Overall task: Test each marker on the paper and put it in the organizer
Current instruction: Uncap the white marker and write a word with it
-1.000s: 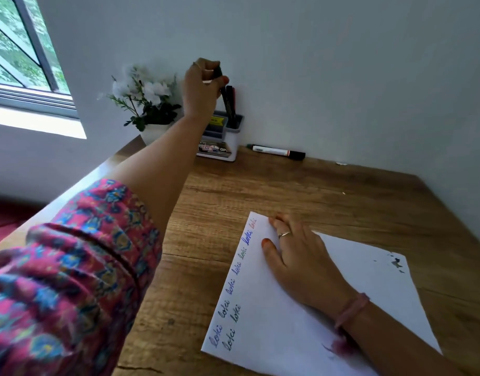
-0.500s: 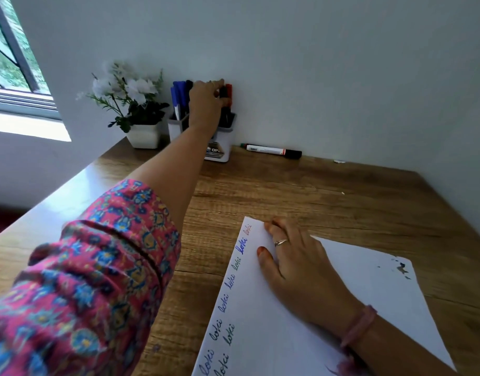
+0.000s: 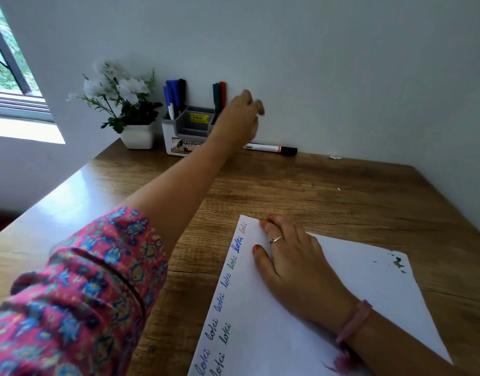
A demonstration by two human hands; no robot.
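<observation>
Marker (image 3: 270, 148), slim cylinder, woodgrain table (image 3: 328, 191)

Pink, blue-flowered fabric sleeve (image 3: 78, 289) showing behind left hand (image 3: 237, 120); blue, black, green, red markers (image 3: 176, 95) standing beside it.

White-and-grey plastic organizer (image 3: 179, 137) at the wooden table (image 3: 342, 202) back edge, white potted flower plant (image 3: 125, 104) left of it, black-capped white marker (image 3: 271, 148) lying right, white paper sheet (image 3: 342, 267) in front.

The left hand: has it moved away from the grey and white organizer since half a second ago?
Yes. The left hand has shifted right of the grey and white organizer, above the lying marker.
</observation>
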